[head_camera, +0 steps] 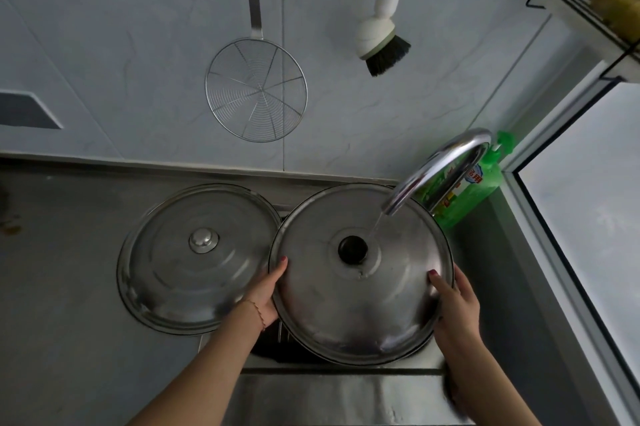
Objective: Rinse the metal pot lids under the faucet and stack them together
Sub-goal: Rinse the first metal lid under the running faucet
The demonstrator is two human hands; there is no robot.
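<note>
While the thin stream from the curved chrome faucet (pixel 437 169) falls just right of the black knob on the round domed steel lid (pixel 362 273) held over the steel sink (pixel 332 391), the lid would rinse best if tilted and turned slowly, so water sheets across the whole dome and runs off one edge, not onto the counter (pixel 62 287). A second round steel lid with a metal knob (pixel 197 257) rests flat on that counter, just beside the first, their rims overlapping at the sink's edge; it looks a sensible base for the stack. The left hand (pixel 265 290) and right hand (pixel 459 304) hold the wet lid by opposite rims, thumbs on top, other fingers tucked beneath, out of sight.
</note>
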